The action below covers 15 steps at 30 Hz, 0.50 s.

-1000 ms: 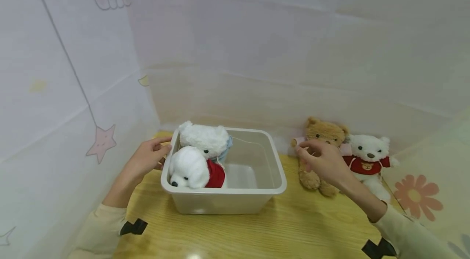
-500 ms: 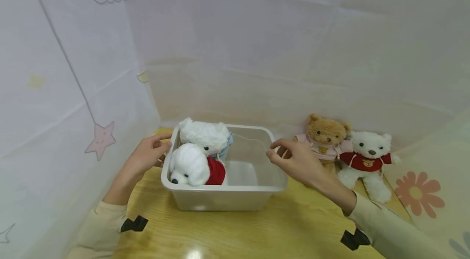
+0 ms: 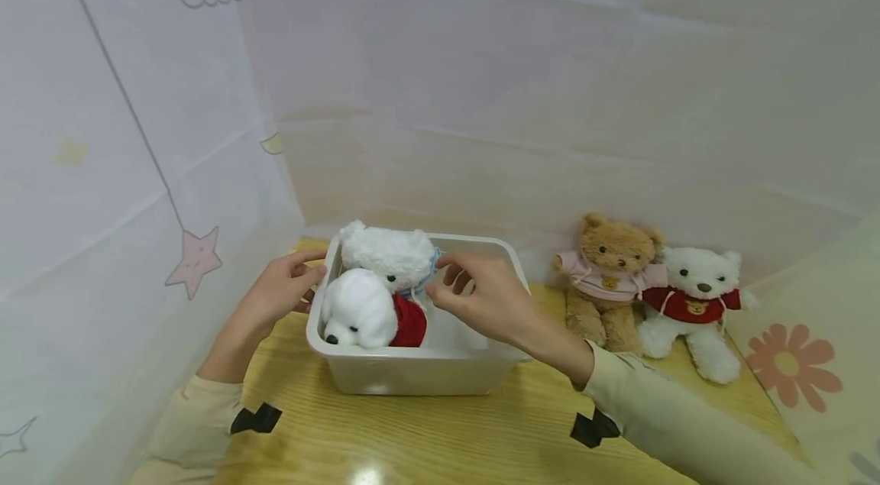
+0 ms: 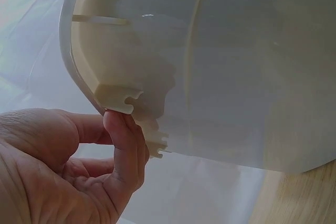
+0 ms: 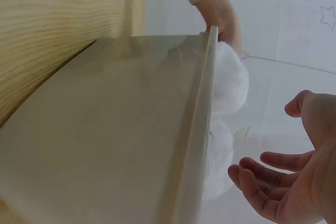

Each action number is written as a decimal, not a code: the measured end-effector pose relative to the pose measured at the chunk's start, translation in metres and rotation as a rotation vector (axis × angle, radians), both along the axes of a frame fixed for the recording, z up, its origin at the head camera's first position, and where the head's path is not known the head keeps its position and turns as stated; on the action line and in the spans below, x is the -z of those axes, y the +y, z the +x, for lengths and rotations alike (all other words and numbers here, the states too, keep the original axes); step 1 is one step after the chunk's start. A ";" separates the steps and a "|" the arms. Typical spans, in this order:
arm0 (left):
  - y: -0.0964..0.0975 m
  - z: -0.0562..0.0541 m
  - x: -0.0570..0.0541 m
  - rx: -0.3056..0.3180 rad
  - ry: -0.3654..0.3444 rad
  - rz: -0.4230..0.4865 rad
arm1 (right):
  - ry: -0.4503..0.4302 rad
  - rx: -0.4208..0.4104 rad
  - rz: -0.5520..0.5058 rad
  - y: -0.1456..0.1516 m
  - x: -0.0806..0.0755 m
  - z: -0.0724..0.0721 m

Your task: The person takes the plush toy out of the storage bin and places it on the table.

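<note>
A light beige plastic tub [image 3: 419, 376] stands on the table. In its left half lie a white plush dog [image 3: 359, 308] in red and, behind it, a white plush toy [image 3: 386, 250] in light blue. My left hand [image 3: 280, 290] holds the tub's left rim, its bent fingers against the tab under the lip [image 4: 118, 98] in the left wrist view. Over the right half of the tub hovers my right hand [image 3: 484, 298], fingers loosely bent and nothing in them. Its fingertips are near the blue clothing; in the right wrist view the hand [image 5: 294, 166] is apart from the tub wall.
To the right, a brown teddy bear [image 3: 612, 282] in a pink top and a white teddy bear [image 3: 697, 309] in a red top sit against the back sheet. Printed sheets [image 3: 481, 88] wall the wooden table [image 3: 426, 439] at the back and sides.
My right hand has swept left from in front of the brown bear, past the tub's right rim, to above the tub. The left hand stays at the rim; the toys have not moved.
</note>
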<state>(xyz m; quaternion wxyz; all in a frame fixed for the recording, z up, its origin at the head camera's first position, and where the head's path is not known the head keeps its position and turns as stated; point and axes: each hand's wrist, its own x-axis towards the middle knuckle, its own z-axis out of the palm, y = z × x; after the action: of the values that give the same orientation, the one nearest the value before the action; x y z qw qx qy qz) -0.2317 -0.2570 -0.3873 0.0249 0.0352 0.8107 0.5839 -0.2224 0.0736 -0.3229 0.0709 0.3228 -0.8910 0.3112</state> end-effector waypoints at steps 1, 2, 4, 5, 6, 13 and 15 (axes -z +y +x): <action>0.000 0.000 0.000 0.001 0.000 0.001 | 0.006 -0.003 -0.011 -0.004 0.002 0.001; 0.000 0.000 0.000 0.001 -0.001 0.003 | 0.014 0.000 -0.018 -0.008 0.004 0.001; 0.000 0.000 0.000 0.003 -0.002 0.006 | 0.022 0.014 -0.019 -0.017 0.008 0.003; -0.001 0.000 0.000 0.003 -0.003 0.004 | 0.023 0.020 -0.017 -0.021 0.011 0.003; -0.001 0.000 -0.001 0.002 -0.005 0.003 | 0.018 0.028 -0.013 -0.025 0.013 0.004; -0.001 0.000 -0.002 -0.006 -0.005 0.001 | -0.082 0.006 -0.066 -0.051 0.028 0.013; -0.001 0.000 -0.002 -0.003 -0.005 0.004 | -0.133 -0.020 -0.123 -0.057 0.031 0.017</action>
<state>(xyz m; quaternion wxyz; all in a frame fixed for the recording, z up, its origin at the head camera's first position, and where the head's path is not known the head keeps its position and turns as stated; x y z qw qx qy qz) -0.2315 -0.2576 -0.3855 0.0258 0.0326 0.8096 0.5855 -0.2058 0.0170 -0.3539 0.0281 0.3053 -0.8697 0.3868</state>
